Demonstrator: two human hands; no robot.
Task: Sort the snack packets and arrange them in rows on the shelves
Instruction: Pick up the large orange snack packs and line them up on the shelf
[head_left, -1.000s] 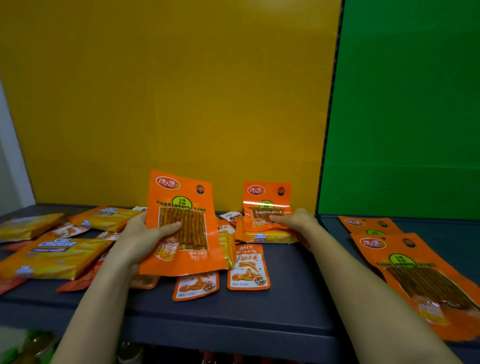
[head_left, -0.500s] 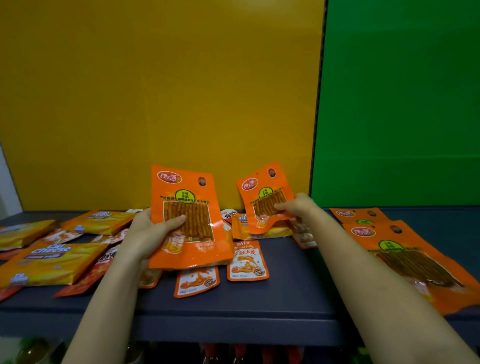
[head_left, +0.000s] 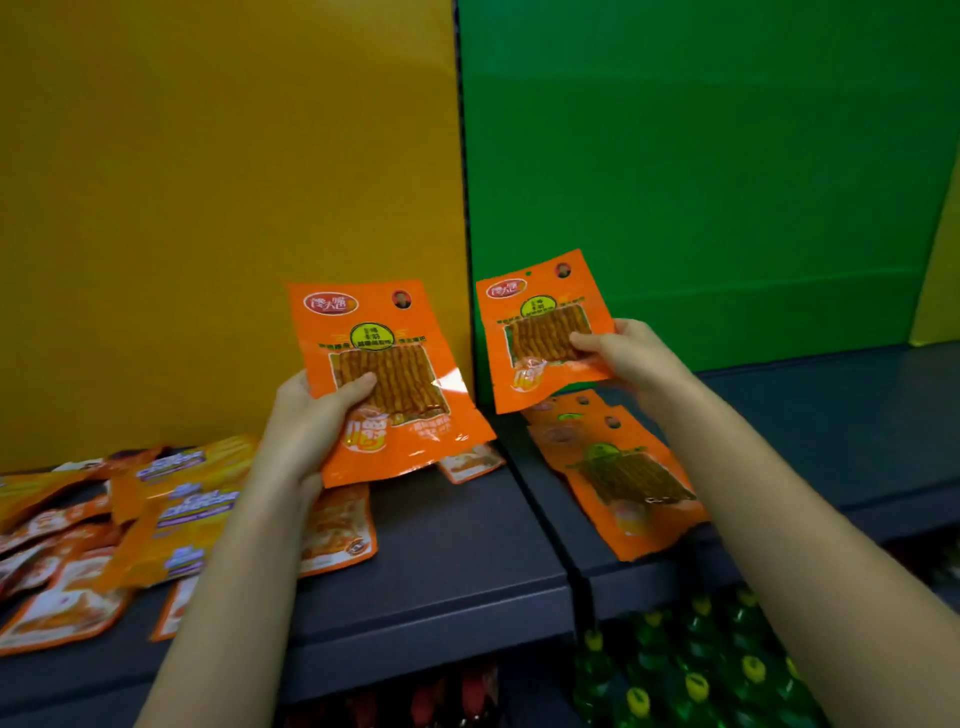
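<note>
right shelf (head_left: 831, 415) bare past the orange packet stack (head_left: 613, 478); left shelf (head_left: 441, 545) crowded by loose packets (head_left: 156, 519), near-right strip free

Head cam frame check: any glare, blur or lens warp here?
Head view: white glare patch on the left packet, near its right edge. Head view: loose packets at lower left are smeared, print unreadable; the right packet reads sharper. Head view: wide-angle warp tilts the panel seam and splays the shelf edges. Head view: bottles below sit in dim shadow.
</note>
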